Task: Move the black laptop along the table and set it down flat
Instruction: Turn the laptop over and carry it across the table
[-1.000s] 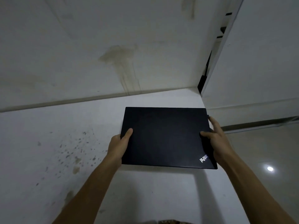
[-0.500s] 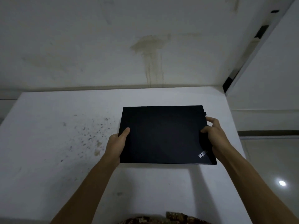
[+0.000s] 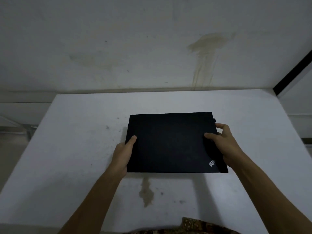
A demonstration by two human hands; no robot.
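1. Head view. A closed black laptop (image 3: 172,142) sits over the middle of a white table (image 3: 76,149), lid up, with a small silver logo (image 3: 212,163) near its front right corner.
2. The laptop's long edges run roughly parallel to the table's far edge. Whether its underside rests on the table or is held just above it cannot be told; a narrow shadow shows along its left and front edges.
3. The left hand (image 3: 122,155) grasps the laptop's left edge near the front corner. The thumb lies on top of the lid; the fingers are hidden beneath the edge.
4. The right hand (image 3: 225,146) grasps the right edge. The thumb presses on the lid, pointing inward, and the fingers (image 3: 221,126) curl around the side toward the back.
5. A small black tab (image 3: 214,120) sticks out of the laptop's right side near the back corner, just beyond the right fingers.
6. Both forearms reach in from the bottom of the frame, bare.
7. The table surface is marked: a tan stain (image 3: 146,191) lies in front of the laptop, and dark specks lie to its left.
8. A wall (image 3: 118,48) stands behind the table, carrying a yellowish drip stain (image 3: 206,54) above the table's right part.
9. A patch of patterned fabric (image 3: 194,225) shows at the bottom edge.
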